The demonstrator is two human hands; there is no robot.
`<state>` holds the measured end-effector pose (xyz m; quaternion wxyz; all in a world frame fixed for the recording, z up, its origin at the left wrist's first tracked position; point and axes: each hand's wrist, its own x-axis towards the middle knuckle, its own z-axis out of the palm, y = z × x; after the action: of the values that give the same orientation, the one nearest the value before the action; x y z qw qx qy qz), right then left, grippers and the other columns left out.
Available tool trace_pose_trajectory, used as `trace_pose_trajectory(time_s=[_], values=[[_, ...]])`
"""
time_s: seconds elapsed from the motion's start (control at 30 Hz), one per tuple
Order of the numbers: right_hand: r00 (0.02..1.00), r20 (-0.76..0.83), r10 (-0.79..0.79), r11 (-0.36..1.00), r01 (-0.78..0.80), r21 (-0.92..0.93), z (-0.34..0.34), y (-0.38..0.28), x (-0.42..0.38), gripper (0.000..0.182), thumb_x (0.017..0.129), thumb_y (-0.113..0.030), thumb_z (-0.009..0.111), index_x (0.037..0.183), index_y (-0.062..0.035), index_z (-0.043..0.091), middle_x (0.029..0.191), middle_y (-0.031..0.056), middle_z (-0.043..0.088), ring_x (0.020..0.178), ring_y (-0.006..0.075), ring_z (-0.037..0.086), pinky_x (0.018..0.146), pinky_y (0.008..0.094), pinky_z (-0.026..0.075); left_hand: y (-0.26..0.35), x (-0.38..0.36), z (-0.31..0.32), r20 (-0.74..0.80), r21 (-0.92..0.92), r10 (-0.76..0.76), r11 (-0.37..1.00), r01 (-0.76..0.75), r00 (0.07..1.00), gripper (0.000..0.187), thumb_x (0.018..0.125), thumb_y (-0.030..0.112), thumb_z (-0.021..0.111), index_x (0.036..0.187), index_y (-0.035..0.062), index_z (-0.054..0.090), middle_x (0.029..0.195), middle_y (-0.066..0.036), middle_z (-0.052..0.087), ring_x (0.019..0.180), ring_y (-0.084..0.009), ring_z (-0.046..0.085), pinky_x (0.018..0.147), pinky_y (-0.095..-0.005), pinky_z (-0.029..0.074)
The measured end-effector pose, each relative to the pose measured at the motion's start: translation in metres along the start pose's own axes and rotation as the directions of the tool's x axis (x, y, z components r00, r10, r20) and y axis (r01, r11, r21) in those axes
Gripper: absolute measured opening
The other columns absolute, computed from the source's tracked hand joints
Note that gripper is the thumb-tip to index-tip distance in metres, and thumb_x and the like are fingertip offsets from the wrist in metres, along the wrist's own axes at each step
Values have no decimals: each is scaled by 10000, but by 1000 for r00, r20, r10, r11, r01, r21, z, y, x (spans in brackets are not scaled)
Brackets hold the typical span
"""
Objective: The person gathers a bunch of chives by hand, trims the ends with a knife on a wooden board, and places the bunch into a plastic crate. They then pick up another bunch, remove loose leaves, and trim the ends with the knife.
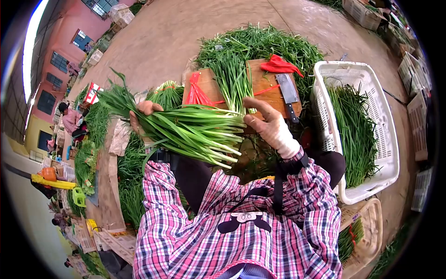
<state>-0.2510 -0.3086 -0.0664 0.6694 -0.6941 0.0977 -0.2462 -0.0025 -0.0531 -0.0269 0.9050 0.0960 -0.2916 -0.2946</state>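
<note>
A loose bunch of long green stalks with pale ends (190,128) lies across my left hand (145,116), whose fingers wrap round its leafy side. My right hand (269,123), in a pale glove with bare fingertips, is at the pale ends, thumb and forefinger curved close to a stalk tip. Whether it pinches one is too small to tell. Behind the hands, more stalks (230,81) rest on a wooden board (267,88). Red strips (197,90) lie at the board's left, and a cleaver (288,90) and a red cloth (281,65) at its right.
A white basket (395,153) of greens stands at the right, with a smaller crate (371,228) below it. A heap of greens (265,44) lies beyond the board. Tied greens (167,95) are at the left. Farther left, a person in pink (72,121) sits among greens.
</note>
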Motion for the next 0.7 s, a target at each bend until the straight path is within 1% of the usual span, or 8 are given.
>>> trace_pose_trajectory(time_s=[0.17, 0.3, 0.33, 0.4, 0.43, 0.53, 0.63, 0.7], values=[[991, 125, 45, 991, -60, 117, 8, 14, -11, 78, 882, -41, 645, 944, 5, 654, 812, 4, 638, 756, 69, 572, 701, 228, 479, 2, 20, 12, 139, -124, -103, 985, 120, 985, 249, 888, 191, 638, 797, 143, 411, 751, 37, 360, 703, -138, 413, 983, -417, 415], [910, 334, 244, 956, -285, 77, -12, 29, -37, 44, 884, -49, 633, 877, -16, 662, 827, 8, 657, 760, 68, 593, 705, 238, 494, 13, 26, 17, 201, -187, -128, 968, 166, 971, 233, 874, 158, 641, 788, 150, 425, 739, 49, 374, 663, -118, 424, 967, -432, 421], [859, 413, 303, 944, -209, -256, -24, 20, -42, 86, 819, -11, 628, 870, -60, 677, 846, 33, 678, 810, 138, 636, 752, 297, 509, 14, 24, 21, 213, -195, -129, 966, 172, 968, 234, 870, 154, 642, 786, 151, 424, 739, 51, 373, 657, -115, 422, 961, -433, 421], [891, 450, -54, 672, 366, -644, -41, 57, -53, 206, 732, 20, 612, 877, -102, 695, 887, 60, 684, 892, 251, 639, 805, 367, 509, 16, 25, 30, 232, -160, -141, 970, 180, 962, 225, 860, 158, 650, 789, 154, 437, 736, 56, 397, 647, -99, 433, 919, -388, 411], [927, 359, -106, 725, 319, -610, -42, 52, -53, 315, 678, 45, 590, 911, -129, 712, 913, 69, 680, 963, 323, 603, 834, 416, 495, 19, 26, 32, 254, -134, -154, 972, 193, 955, 221, 861, 161, 652, 791, 154, 442, 736, 57, 404, 646, -94, 438, 911, -375, 407], [989, 120, -89, 935, 125, -333, -34, 29, -47, 236, 804, -33, 639, 1013, -111, 716, 882, 72, 680, 848, 222, 641, 747, 326, 511, 15, 23, 37, 314, -122, -161, 970, 208, 936, 209, 867, 175, 652, 793, 152, 458, 742, 59, 443, 651, -75, 458, 866, -331, 395], [928, 160, 338, 941, -329, -81, -20, -14, -42, 205, 861, -100, 654, 1060, -88, 702, 826, 79, 688, 733, 161, 640, 689, 291, 514, 2, 19, 47, 341, -135, -154, 968, 210, 927, 201, 871, 173, 649, 791, 147, 467, 739, 58, 461, 628, -75, 458, 827, -311, 391], [942, 188, 278, 958, -258, -124, -7, -20, -38, 205, 860, -142, 671, 1052, -75, 702, 806, 80, 705, 698, 127, 653, 675, 277, 521, -2, 20, 52, 338, -117, -176, 967, 227, 925, 202, 869, 168, 654, 784, 145, 472, 726, 57, 464, 611, -76, 459, 812, -305, 392]])
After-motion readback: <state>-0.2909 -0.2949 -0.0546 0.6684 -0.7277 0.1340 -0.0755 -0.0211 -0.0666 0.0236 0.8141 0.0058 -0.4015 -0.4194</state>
